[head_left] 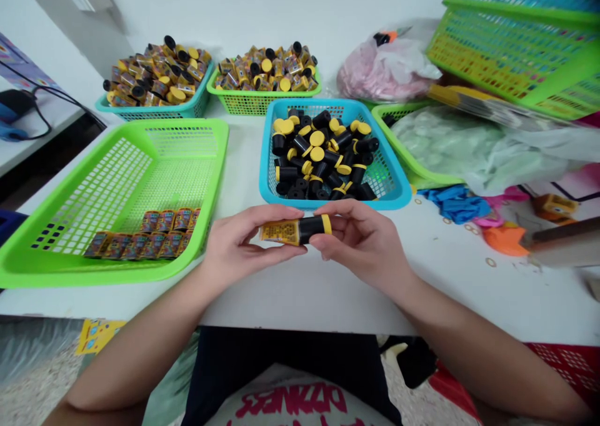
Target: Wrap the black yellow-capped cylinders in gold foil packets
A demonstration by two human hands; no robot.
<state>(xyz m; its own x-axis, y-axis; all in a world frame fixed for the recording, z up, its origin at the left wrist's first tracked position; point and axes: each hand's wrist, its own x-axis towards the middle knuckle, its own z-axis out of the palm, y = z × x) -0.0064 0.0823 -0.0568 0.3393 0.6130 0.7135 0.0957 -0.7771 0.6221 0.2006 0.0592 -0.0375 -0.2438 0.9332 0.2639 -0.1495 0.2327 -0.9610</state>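
Note:
Above the front of the white table [300,295], my left hand [234,242] pinches a small yellow printed sleeve [280,232] between thumb and fingers. My right hand [368,242] grips a black canister with a yellow cap [313,228]. The canister's far end meets the sleeve's right opening; how deep it sits inside is hidden. Just behind my hands, a blue basket [268,163] holds many black canisters with yellow caps [323,154]. To the left, several printed packs [154,242] stand in rows in a large green basket [216,182].
At the back, a teal basket [187,110] and a green basket [248,101] are heaped with yellow printed pieces. On the right are plastic bags [389,70], a tilted green basket [506,57], blue balloons [452,202] and an orange piece [506,240]. Small rings lie on the tabletop.

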